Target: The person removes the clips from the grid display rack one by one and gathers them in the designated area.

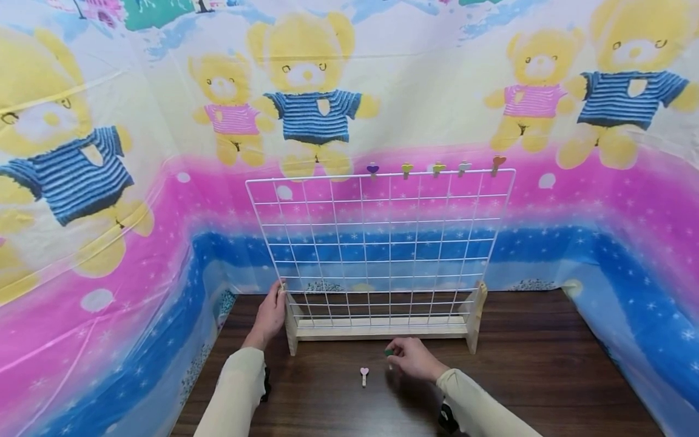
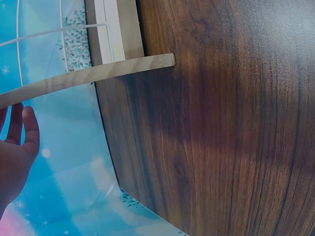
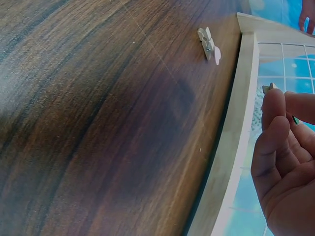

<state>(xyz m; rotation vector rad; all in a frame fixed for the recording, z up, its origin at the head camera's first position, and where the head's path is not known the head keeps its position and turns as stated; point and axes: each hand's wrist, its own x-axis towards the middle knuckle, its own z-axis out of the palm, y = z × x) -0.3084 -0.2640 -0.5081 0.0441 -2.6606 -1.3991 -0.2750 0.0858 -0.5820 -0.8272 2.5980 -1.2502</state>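
one white wire grid panel [image 1: 382, 243] stands upright in a pale wooden slotted base [image 1: 379, 331] on the dark wood-grain counter [image 1: 546, 364], facing the person so its top wire can be reached; five small heart-topped wooden clips [image 1: 437, 167] sit pinched along that top wire, toward its right end. the left hand [image 1: 270, 315] rests with relaxed, straight fingers against the panel's lower left corner, by the base's end post, seemingly to steady it. the right hand [image 1: 414, 358] hovers just in front of the base, fingers and thumb pinched together on a small green-topped wooden clip [image 1: 389, 353], lifted off the counter. a pink heart-topped wooden clip [image 1: 364, 374] lies flat on the counter just beside that hand.
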